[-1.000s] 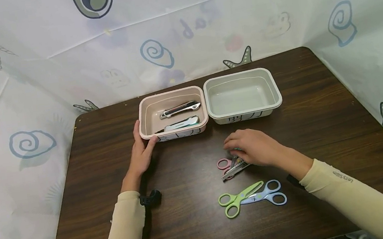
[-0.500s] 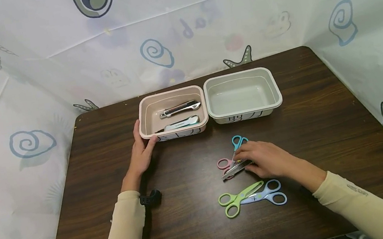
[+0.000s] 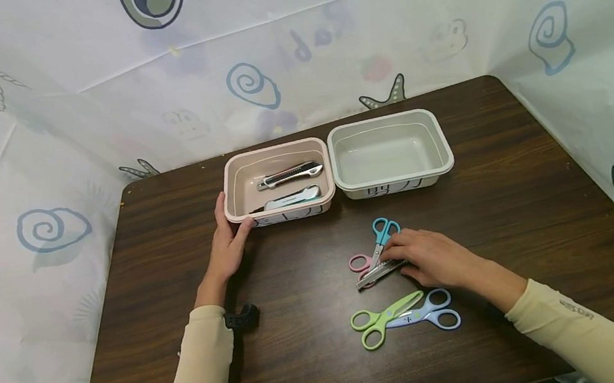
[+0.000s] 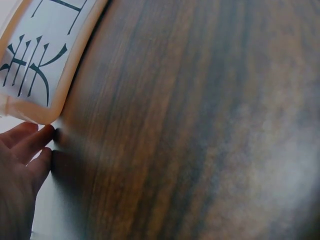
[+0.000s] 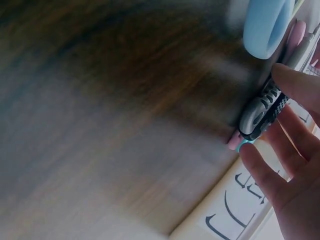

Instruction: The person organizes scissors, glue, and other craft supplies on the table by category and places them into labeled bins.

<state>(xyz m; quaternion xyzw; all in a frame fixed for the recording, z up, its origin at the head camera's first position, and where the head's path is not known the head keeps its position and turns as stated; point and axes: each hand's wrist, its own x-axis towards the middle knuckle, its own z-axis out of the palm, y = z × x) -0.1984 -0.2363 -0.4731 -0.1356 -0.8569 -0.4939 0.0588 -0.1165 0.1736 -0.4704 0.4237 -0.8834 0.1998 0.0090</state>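
My left hand (image 3: pixel 227 250) rests against the near left corner of the pink plastic box (image 3: pixel 272 151), thumb on the front and extended fingers along the side. In the left wrist view, its fingertips touch the box's corner. My right hand (image 3: pixel 432 256) grips a silver-and-black utility knife (image 5: pixel 262 112) between thumb and fingers. This knife lies across pink-handled scissors, mostly hidden, and the blades of turquoise-handled scissors (image 3: pixel 381 235). Nearer the body, green scissors (image 3: pixel 384 318) overlap light-blue scissors (image 3: pixel 416 315). Two more utility knives, one black and silver (image 3: pixel 290 174), one white (image 3: pixel 292 198), lie in the pink box.
A pale grey-green box (image 3: pixel 392 177) with nothing in it stands right beside the pink one at the back of the dark wooden table (image 3: pixel 144 329). White printed curtains (image 3: pixel 154 89) hang behind and along the sides. Both boxes have paper labels on their fronts.
My right hand has moved back and right from above the turquoise scissors, uncovering their handles, and now has its fingers around the utility knife. My left hand keeps its place on the box.
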